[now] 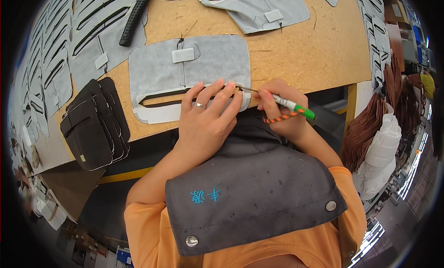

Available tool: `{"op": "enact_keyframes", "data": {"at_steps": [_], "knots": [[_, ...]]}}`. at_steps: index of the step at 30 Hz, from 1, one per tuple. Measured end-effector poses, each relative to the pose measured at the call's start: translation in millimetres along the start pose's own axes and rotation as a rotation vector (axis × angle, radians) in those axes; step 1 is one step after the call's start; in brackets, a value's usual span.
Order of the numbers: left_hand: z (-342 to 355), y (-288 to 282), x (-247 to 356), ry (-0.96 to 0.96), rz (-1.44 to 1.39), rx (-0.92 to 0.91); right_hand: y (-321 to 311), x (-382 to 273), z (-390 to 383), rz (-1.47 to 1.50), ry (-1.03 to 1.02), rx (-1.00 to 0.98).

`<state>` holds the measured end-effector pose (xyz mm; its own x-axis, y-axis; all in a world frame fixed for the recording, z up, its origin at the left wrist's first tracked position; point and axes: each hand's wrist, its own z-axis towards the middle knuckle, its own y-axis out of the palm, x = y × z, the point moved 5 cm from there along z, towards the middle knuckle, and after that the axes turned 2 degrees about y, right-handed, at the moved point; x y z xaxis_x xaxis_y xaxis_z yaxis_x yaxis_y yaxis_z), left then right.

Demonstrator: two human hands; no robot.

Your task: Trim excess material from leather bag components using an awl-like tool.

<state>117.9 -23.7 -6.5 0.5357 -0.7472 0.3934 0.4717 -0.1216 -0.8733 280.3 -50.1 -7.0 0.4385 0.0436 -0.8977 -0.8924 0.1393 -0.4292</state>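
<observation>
In front of me lies a grey fabric panel point(155, 66) with a long dark-edged slot and pale strips along its near edge. A small white square point(183, 55) and loose dark threads sit on its upper part. My left hand point(208, 113), with a ring on one finger, presses flat over the right half of the slot, fingers extended. My right hand point(283, 106) grips a pen-like tool point(305, 113) with a white and green handle and a thin metal tip. An orange-and-black cord hangs at it. The tip meets the slot's right end, beside my left fingertips.
A stack of black fabric pieces point(95, 124) lies at the table's left front edge. Overlapping grey panels point(99, 29) cover the left, under a black textured rod point(136, 18). Another grey panel point(259, 13) lies at the back. Brown pieces point(365, 134) and a white bundle point(381, 152) hang at right.
</observation>
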Motion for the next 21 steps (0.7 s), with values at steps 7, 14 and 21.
{"op": "enact_keyframes", "data": {"at_steps": [7,14,21], "knots": [[0.8,-1.6,0.0,-0.025,-0.045,0.006,-2.3,6.2,2.3,0.268,0.209,0.020],[0.6,-0.8,-3.3,-0.016,-0.077,-0.009,1.7,-5.0,-6.9,-0.071,-0.338,-0.048],[4.2,-3.1,-3.1,0.034,0.018,-0.052,14.3,-1.5,-20.6,-0.510,-0.520,-0.023]]}}
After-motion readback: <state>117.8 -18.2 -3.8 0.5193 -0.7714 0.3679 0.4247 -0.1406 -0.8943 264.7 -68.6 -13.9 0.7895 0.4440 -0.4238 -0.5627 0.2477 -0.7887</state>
